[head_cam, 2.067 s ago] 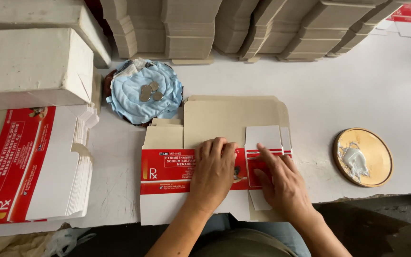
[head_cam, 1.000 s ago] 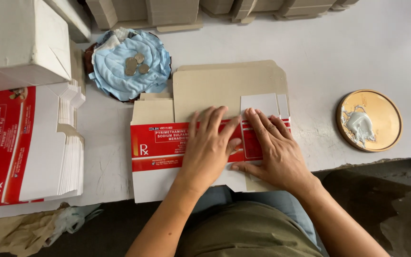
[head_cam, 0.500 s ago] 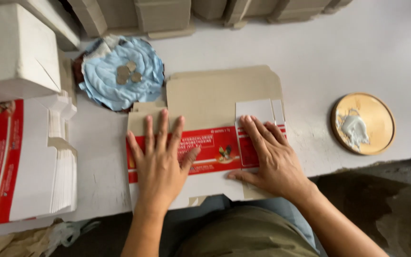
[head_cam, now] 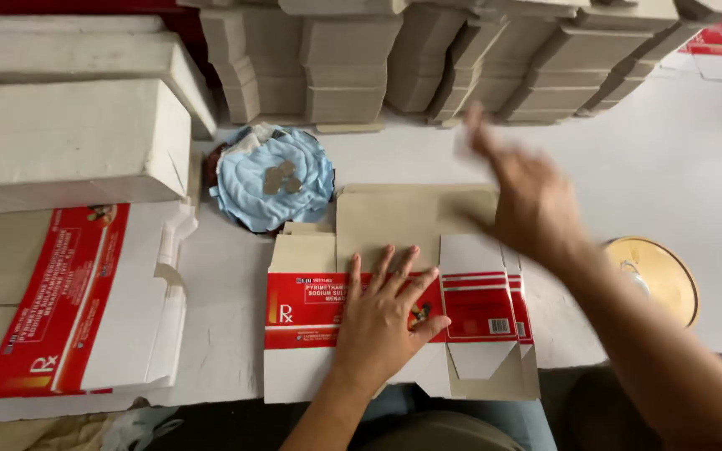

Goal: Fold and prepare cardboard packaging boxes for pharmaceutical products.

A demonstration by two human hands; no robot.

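Open worktop (head_cam: pixel 670 167) lies right of the flat carton (head_cam: pixel 394 317), up to the round yellow dish (head_cam: pixel 658 280) at the right edge. The back is walled by stacked folded cartons (head_cam: pixel 428 58). The left is blocked by white boxes (head_cam: pixel 68 142) and a pile of flat cartons (head_cam: pixel 77 301). A blue cloth-covered dish (head_cam: pixel 273 179) sits just behind-left of the carton.

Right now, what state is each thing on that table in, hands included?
Carton blank: unfolded, flat on the table, printed side up.
Left hand: open, pressed flat on the carton blank.
Right hand: raised above the table, blurred, holding nothing I can see.
Pile of blanks: flat, stacked at the left.
Blue cloth: crumpled in a heap.
Round lid: lying flat, partly behind the right forearm.
Folded cartons: stacked in rows at the back.
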